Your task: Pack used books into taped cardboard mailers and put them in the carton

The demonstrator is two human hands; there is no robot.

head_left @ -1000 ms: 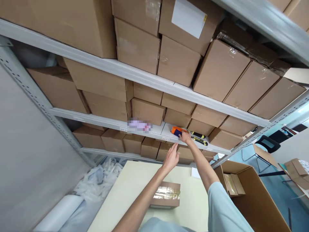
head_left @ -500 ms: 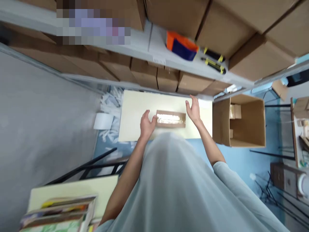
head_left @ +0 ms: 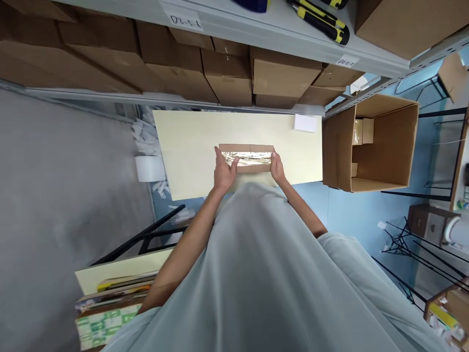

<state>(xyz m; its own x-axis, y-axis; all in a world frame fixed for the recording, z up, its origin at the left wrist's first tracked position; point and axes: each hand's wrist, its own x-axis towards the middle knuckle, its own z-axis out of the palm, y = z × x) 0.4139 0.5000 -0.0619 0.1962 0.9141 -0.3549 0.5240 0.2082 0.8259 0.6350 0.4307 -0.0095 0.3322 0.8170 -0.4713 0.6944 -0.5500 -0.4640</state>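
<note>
The taped carton (head_left: pixel 252 159) lies in front of you, its long side running left to right, over the pale table (head_left: pixel 186 156); whether it rests on the surface or is slightly raised cannot be determined from above. Shiny tape covers the middle of its top face.

Your left hand (head_left: pixel 224 173) grips the left end, thumb laid over the top onto the tape, fingers pointing forward along the end. Your right hand (head_left: pixel 277 167) clasps the right end, thumb at the upper edge, the fingers partly hidden by the carton's side. Both arms reach forward and slant inward, so that your hands face each other across the carton (the left forearm shows at greater length than the right).

Beyond the carton, near the table's far right corner, sits a small white item (head_left: pixel 305 123). Just right of the table stands a large open box (head_left: pixel 383 173) with smaller boxes (head_left: pixel 367 131) inside. Ahead of you, a grey shelf (head_left: pixel 234 24) bears a black-and-yellow cutter (head_left: pixel 322 23) near its front edge; brown boxes (head_left: pixel 227 83) line the level below. Left of the table you have a white roll (head_left: pixel 150 169).
</note>
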